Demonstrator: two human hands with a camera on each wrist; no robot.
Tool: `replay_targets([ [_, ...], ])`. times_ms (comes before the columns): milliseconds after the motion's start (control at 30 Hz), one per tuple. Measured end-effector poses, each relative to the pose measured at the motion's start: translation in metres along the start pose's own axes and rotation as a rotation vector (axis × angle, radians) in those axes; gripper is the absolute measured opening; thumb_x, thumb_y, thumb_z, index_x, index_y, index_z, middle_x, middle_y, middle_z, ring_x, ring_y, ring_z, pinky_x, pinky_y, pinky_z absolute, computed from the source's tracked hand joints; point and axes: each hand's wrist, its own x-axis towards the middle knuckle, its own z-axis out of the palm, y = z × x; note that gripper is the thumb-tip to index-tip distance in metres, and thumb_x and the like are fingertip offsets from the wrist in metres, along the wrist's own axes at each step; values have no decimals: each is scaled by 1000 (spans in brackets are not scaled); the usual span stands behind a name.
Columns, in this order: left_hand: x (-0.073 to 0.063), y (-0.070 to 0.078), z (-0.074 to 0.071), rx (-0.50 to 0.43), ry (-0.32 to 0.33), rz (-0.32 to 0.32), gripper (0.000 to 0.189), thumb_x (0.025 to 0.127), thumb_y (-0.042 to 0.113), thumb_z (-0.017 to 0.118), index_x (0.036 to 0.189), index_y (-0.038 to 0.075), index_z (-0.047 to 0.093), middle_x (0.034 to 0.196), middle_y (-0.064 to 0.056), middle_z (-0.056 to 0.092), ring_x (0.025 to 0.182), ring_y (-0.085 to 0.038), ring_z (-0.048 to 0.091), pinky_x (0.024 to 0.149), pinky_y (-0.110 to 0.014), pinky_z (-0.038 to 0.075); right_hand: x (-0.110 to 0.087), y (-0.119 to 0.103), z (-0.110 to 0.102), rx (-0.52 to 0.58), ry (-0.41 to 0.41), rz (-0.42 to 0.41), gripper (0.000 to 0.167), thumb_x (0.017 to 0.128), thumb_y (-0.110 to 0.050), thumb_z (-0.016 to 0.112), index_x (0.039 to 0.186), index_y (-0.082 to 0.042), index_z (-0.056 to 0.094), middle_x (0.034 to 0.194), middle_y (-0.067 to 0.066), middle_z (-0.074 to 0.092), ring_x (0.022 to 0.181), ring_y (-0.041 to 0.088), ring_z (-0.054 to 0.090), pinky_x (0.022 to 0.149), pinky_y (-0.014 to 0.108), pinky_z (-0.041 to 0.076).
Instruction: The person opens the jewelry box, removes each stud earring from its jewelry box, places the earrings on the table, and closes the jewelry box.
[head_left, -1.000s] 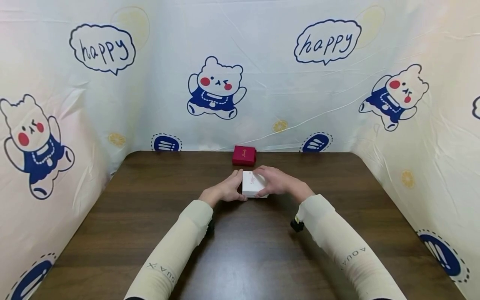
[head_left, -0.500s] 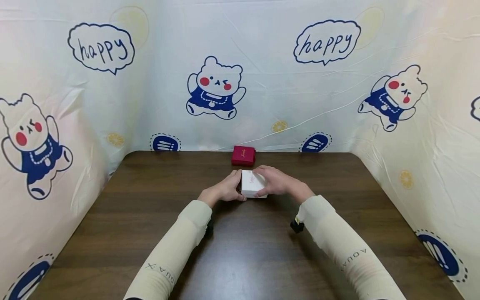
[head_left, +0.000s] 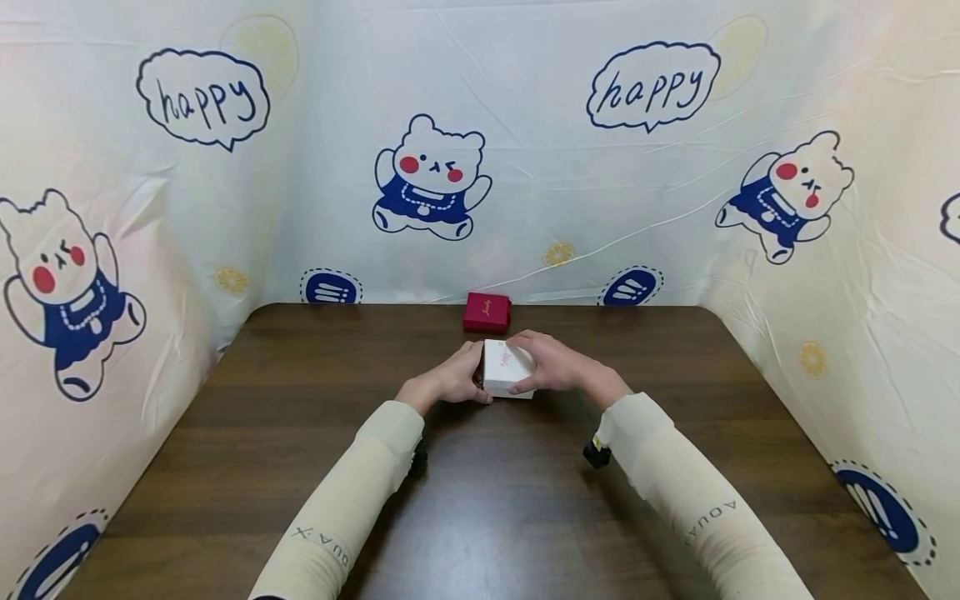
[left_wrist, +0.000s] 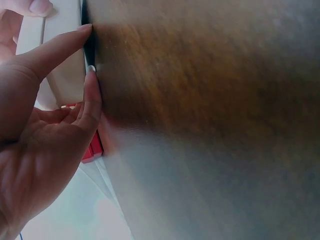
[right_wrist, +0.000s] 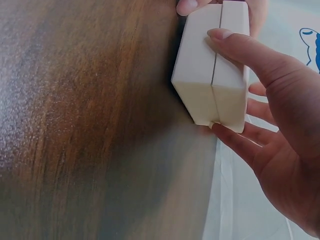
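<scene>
The left hand (head_left: 453, 375) holds the bottom of the white box (head_left: 501, 362), mid-frame; the right hand (head_left: 551, 362) grips its lid (right_wrist: 230, 75). This step looks like loosening the lid, calling for an even pull. The red box (head_left: 486, 312) sits just above, by the far edge; the table (head_left: 480, 508) has more room lower down.

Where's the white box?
In the head view, the white box is near the middle, between the left hand and right hand, with the red box just beyond it.
</scene>
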Motion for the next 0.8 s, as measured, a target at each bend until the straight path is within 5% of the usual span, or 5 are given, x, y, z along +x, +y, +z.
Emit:
replay_targets([
  [400,0,-3,0,-23,-30,-53,93,82,18,87,153,-1,31,144,-18,40,129,-27,39,113,-43,36,0,2,2,24,37,-23,79,83,-38,85,148,-10,49,145,10,51,121,26,50,104,47,46],
  [800,0,-4,1,-5,6,-12,97,81,30,89,153,-1,32,142,-18,43,126,-26,41,109,-41,39,2,6,3,22,44,-26,80,83,-38,86,149,-11,49,145,9,50,121,25,50,104,46,45],
])
